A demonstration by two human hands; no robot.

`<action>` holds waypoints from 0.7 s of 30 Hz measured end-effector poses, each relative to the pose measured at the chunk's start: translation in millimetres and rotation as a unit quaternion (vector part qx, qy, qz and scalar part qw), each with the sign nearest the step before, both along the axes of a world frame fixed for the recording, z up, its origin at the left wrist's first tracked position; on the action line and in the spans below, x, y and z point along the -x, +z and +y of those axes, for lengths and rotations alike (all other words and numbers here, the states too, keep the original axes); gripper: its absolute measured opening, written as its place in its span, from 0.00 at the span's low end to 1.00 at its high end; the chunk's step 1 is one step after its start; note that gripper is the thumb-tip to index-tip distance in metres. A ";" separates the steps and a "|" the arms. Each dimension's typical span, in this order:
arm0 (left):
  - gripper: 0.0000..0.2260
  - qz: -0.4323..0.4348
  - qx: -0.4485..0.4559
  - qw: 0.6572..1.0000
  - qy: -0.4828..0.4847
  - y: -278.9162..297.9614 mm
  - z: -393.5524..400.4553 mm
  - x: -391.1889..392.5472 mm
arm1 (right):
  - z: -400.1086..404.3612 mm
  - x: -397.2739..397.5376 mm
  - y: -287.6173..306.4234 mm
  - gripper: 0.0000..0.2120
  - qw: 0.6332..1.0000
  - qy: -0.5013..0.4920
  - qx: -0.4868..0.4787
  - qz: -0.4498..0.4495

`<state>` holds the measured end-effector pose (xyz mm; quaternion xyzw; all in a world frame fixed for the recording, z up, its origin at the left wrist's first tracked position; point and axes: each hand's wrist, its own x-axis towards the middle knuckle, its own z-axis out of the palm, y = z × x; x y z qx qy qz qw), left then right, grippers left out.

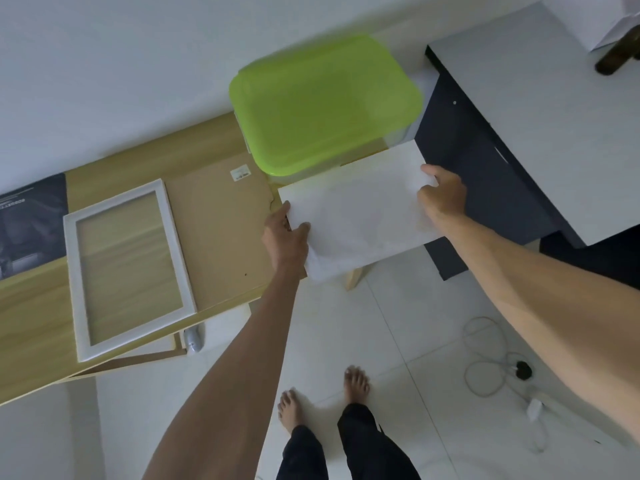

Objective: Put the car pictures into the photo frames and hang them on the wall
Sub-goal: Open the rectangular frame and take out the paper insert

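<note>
- White sheet (360,216): rectangular, blank pale side up, slightly translucent, its lower left corner curling down; printed side not visible. Held flat in the air over the right end of the wooden table (31,313), its far edge overlapping the base of the green-lidded box (325,105) at 12 o'clock.
- Left hand (285,237): at the sheet's 9 o'clock edge, pinching it, thumb on top and fingers beneath.
- Right hand (443,195): at the sheet's 3 o'clock edge near the far corner, fingers curled over the edge and gripping it.
- White photo frame (128,268): empty, lying flat on the table at 9 o'clock from the left hand, well apart from it; table grain shows through the opening.
- Brown backing board (218,230): flat on the table between frame and sheet, small label near its far corner, its right edge just beside the left hand.
- Dark picture (31,220): at the table's far left edge, partly cut off by the view; subject unclear.
</note>
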<state>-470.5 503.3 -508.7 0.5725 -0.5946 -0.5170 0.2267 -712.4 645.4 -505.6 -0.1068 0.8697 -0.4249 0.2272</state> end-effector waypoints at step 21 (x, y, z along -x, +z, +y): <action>0.10 -0.255 0.114 0.958 -0.062 -1.0 7.9 31.1 | -12.0 17.6 -18.2 0.29 0.998 0.042 -0.043 -0.018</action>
